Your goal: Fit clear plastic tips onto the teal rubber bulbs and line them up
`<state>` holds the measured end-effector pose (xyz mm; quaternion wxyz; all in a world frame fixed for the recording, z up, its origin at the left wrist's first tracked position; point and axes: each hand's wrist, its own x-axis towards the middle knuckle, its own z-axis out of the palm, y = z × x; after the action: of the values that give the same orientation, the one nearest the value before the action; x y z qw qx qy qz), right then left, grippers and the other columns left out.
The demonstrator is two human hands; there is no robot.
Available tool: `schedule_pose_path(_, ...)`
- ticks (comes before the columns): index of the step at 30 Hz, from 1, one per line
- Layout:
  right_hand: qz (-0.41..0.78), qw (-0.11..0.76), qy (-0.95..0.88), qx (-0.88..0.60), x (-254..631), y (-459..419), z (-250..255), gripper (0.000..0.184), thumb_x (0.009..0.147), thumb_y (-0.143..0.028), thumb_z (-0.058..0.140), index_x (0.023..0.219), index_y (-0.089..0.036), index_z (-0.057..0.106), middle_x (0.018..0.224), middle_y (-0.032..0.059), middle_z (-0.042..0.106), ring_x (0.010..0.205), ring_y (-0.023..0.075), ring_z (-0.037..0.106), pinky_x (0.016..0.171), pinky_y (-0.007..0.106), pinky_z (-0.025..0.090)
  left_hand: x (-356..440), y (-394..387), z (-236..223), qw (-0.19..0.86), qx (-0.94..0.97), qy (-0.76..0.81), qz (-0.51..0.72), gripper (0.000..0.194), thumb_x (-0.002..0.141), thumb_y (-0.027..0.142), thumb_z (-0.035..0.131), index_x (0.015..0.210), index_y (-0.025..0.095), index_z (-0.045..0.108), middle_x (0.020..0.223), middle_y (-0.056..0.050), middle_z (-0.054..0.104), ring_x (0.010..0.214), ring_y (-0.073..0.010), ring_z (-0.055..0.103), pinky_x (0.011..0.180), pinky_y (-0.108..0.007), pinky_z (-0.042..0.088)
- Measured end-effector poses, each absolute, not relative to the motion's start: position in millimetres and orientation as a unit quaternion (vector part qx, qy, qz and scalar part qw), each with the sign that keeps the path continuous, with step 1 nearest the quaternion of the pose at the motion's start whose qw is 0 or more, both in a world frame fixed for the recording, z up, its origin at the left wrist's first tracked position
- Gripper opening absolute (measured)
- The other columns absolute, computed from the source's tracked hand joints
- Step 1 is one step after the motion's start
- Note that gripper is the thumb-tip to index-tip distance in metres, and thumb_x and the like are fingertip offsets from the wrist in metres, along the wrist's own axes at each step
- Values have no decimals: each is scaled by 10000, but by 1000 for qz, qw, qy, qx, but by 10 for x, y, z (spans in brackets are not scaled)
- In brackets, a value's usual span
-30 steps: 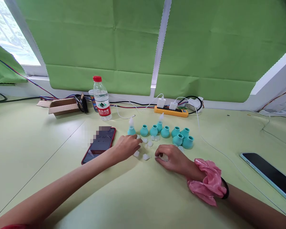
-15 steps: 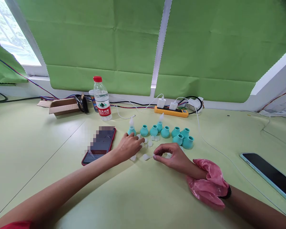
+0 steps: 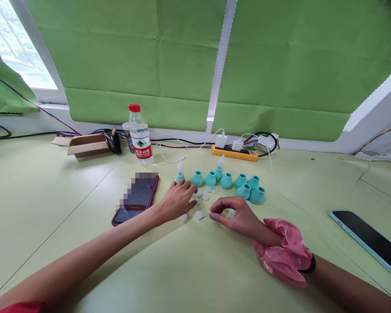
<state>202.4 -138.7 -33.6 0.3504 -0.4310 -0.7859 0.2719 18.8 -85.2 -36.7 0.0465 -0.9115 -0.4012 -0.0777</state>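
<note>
Since the first frame, our left hand [image 3: 177,201] has spread slightly over the white pieces [image 3: 200,214], thumb apart from fingers; contact is hidden. The desk [image 3: 195,269] stretches between our forearms. Teal bulbs [image 3: 226,181] bound us just beyond both hands, the red phone [image 3: 138,200] just left. Our right hand [image 3: 236,215] curls, thumb and forefinger nearly meeting; we cannot tell if they pinch anything. Beyond our left hand, the bottle [image 3: 141,141] reads "NONGFU SPRING".

Shiny pink scrunchie [image 3: 288,256], black band [image 3: 310,265], red sleeve [image 3: 22,308]
</note>
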Motion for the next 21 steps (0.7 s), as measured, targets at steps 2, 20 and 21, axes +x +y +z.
schedule_pose_path(2, 272, 352, -787, -428, 2027, -1386, -341, 65, 695, -205, 571, 673, -160, 612, 649, 21, 636, 592, 121, 573, 585, 242, 488, 177, -848, -375, 51, -911, -403, -74, 285, 759, 255, 494, 1029, 166, 476, 937, -89, 518, 886, -235, 443, 708, -338, 385)
schedule_pose_path(20, 277, 360, -780, -431, 2045, -1356, -378, 90, 703, -235, 569, 687, -165, 622, 652, 19, 645, 585, 119, 573, 584, 243, 493, 151, -759, -515, 21, -917, -386, -95, 218, 749, 217, 513, 950, 141, 553, 907, -102, 515, 886, -232, 444, 748, -334, 393)
schedule_pose_path(21, 277, 363, -778, -432, 2044, -1355, -374, 91, 703, -235, 569, 688, -164, 623, 654, 20, 646, 587, 120, 574, 585, 243, 494, 157, -768, -510, 25, -918, -383, -97, 223, 748, 239, 516, 945, 141, 553, 922, -104, 510, 905, -238, 435, 749, -335, 394)
